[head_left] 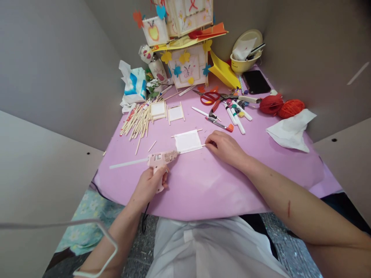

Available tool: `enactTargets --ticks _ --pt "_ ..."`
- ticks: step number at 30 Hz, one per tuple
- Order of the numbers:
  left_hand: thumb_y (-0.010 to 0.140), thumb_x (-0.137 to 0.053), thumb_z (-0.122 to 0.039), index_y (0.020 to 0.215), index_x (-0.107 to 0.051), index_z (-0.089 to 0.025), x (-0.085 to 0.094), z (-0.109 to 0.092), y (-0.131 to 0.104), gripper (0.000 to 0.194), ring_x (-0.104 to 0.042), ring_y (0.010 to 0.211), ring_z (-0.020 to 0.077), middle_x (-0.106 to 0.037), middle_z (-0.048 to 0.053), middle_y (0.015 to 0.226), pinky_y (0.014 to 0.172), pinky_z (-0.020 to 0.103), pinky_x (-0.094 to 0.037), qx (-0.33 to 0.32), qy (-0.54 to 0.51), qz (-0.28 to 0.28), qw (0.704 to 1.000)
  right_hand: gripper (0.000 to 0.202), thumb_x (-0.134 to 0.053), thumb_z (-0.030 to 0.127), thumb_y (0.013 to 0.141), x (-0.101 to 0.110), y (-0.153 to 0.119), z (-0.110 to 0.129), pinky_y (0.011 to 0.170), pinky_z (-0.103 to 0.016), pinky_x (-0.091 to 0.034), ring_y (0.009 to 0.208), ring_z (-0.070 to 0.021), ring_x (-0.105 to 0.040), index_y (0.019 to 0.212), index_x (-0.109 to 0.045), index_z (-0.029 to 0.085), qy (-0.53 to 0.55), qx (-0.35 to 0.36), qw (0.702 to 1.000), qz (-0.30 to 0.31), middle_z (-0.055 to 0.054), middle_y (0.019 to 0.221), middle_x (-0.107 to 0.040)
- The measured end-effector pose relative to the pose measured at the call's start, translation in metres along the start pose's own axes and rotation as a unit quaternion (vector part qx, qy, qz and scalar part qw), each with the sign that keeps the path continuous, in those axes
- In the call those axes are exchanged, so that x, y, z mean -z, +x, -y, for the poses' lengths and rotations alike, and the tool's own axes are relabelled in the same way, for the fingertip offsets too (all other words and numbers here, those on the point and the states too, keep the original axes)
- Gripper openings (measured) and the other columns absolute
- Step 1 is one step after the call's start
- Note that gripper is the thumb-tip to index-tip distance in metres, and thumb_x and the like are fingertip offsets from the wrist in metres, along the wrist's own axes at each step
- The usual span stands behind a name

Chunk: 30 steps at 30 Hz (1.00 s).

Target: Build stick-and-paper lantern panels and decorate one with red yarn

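My left hand (153,180) is wrapped round the handle of a pale pink hot glue gun (159,160), with a long glue stick (127,163) poking out of its back. The gun's nozzle reaches the lower left corner of a small white panel (188,141) edged with thin wooden sticks. At the panel's lower right, my right hand (220,145) pinches the end of a stick (203,145) that juts out from it. The fingertips of that hand are pressed together beside the panel.
A heap of wooden sticks (139,124) and two small stick frames (176,113) lie behind on the left. Scissors (210,98), markers (238,119), red yarn balls (291,108) and a tissue (291,131) are on the right. A decorated model house (188,63) stands at the back.
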<state>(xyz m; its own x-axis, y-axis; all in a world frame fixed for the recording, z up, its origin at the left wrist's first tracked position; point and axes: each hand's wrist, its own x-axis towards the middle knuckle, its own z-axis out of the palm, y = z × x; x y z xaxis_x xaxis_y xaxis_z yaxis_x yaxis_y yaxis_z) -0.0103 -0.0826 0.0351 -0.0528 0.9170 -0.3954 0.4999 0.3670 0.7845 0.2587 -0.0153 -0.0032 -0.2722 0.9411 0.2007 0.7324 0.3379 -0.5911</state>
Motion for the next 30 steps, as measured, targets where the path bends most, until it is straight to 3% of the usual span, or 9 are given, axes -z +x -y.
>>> enactTargets --ticks 30 --pt "0.085 -0.048 -0.048 0.061 -0.05 -0.019 0.0057 0.0109 0.0007 0.037 -0.054 0.052 0.0142 -0.055 -0.001 0.053 0.052 0.025 -0.039 -0.004 0.032 -0.008 0.999 0.016 -0.053 0.01 0.084 -0.0008 -0.0002 -0.0005 0.075 -0.029 -0.043 0.085 -0.0189 -0.058 0.082 -0.067 0.018 0.005 0.0 1.0 -0.003 -0.006 0.089 -0.064"
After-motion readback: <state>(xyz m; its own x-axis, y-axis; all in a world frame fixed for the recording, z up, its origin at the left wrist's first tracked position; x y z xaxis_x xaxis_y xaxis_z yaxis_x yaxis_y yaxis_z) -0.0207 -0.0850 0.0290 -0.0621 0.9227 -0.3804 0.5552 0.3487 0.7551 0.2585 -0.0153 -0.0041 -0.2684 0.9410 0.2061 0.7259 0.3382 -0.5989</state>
